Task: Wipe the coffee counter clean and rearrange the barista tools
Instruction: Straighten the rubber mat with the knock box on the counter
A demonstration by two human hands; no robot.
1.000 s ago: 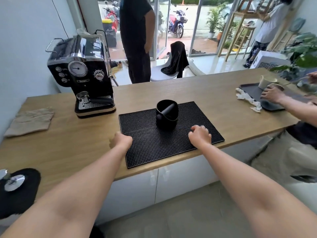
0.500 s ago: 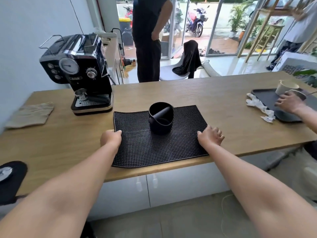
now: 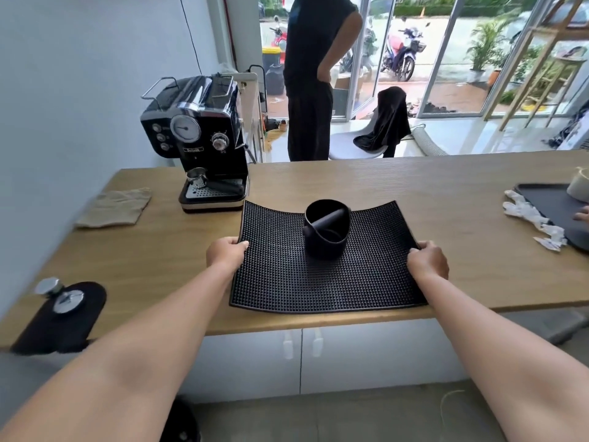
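- Long wooden surface (image 3: 414, 186) against a pale wall, glass doors behind, a person in black standing beyond its far edge, head out of frame.
- At the right edge, cut off: dark rectangular tray (image 3: 554, 202) carrying a pale cup (image 3: 579, 186), only partly in frame; crumpled white paper (image 3: 532, 218) just beside the tray; fingertips of another person barely showing there.
- At the near left corner: small black pad (image 3: 57, 327) overhanging the edge, shiny metal tamper (image 3: 67, 299) lying on it, details blurred.
- Black studded rubber bar mat (image 3: 318, 282) in the middle of the surface, side edges curled upward.
- Round black knock box (image 3: 326, 228) upright on the mat, a bar across its mouth; contents too dark to make out.
- Left hand (image 3: 224, 253) closed on the mat's left edge; right hand (image 3: 428, 260) closed on the right edge.
- Black espresso machine with a round gauge (image 3: 204, 145) at the back left, just beside the mat's far corner.
- Folded beige cloth (image 3: 116, 207) left of the machine, flat on the surface.
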